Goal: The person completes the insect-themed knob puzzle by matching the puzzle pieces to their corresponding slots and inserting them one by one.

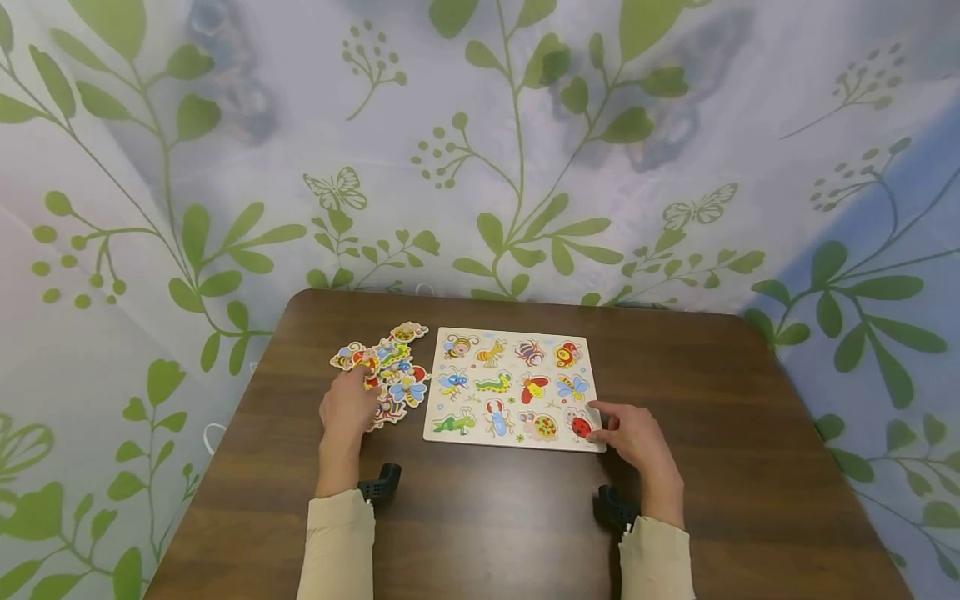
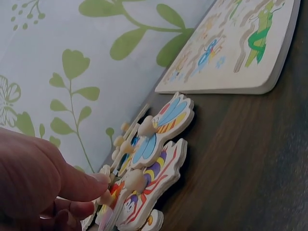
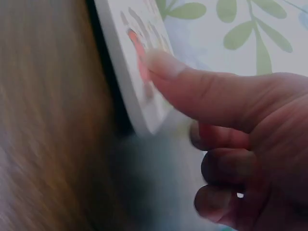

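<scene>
A pile of wooden insect puzzle pieces [image 1: 407, 392] with round knobs lies left of the puzzle board [image 1: 510, 447]. My left hand [image 1: 349, 408] is at the near-left side of this pile, its thumb and finger pinching a puzzle piece's knob [image 2: 106, 196]; the hand hides most of that piece. Beside those fingertips lie a purple-and-yellow spider piece [image 2: 159, 180] and a blue-winged insect piece [image 2: 166, 122]. At the board's near right corner is my right hand [image 1: 636, 433]. Its thumb touches the board by the red ladybug picture [image 1: 580, 427], with the index finger extended to the right edge.
The brown wooden table [image 1: 495, 508] carries both board and pile. Behind it hangs a cloth [image 1: 465, 192] printed with green leaves. Black wrist mounts [image 1: 381, 483] stick out inward from both wrists.
</scene>
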`<action>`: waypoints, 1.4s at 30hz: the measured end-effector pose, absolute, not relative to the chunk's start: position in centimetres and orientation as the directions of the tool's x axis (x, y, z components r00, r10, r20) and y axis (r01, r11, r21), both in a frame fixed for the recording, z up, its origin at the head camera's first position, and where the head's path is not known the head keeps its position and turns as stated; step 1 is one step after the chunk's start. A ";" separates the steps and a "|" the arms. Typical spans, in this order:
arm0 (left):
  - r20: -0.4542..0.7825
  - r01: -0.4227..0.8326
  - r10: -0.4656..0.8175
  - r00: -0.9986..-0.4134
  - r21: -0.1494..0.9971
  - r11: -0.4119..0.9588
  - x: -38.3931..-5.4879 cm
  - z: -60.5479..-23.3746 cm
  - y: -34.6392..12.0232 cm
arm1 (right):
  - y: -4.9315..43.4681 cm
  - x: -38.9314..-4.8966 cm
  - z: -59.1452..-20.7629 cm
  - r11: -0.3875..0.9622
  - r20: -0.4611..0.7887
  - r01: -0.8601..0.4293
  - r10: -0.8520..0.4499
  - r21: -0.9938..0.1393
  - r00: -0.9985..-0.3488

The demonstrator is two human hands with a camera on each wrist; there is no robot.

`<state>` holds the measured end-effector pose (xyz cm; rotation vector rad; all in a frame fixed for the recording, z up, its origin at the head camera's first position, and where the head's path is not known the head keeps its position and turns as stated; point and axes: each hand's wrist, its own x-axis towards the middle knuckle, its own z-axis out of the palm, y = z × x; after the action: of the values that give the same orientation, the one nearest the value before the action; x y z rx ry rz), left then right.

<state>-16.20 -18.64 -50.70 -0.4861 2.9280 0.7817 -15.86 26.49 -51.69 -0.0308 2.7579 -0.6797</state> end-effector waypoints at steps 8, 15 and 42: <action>-0.126 -0.333 -0.312 -0.942 0.484 0.809 -16.2 -50.9 -19.0 | 27.2 -16.4 -51.7 0.885 -0.364 0.053 -0.136 -0.463 -0.921; -0.122 -0.341 -0.323 -0.939 0.475 0.811 -16.0 -50.9 -19.1 | 27.2 -16.4 -51.4 0.924 -0.393 0.001 -0.162 -0.383 -0.905; -0.150 -0.323 -0.286 -0.946 0.449 0.833 -16.1 -50.5 -19.0 | 27.6 -16.1 -51.9 0.917 -0.415 0.042 -0.138 -0.397 -0.899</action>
<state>-16.06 -19.03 -50.51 -0.4876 2.9338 0.7393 -16.13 27.61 -51.90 -0.0694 2.6326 -0.5588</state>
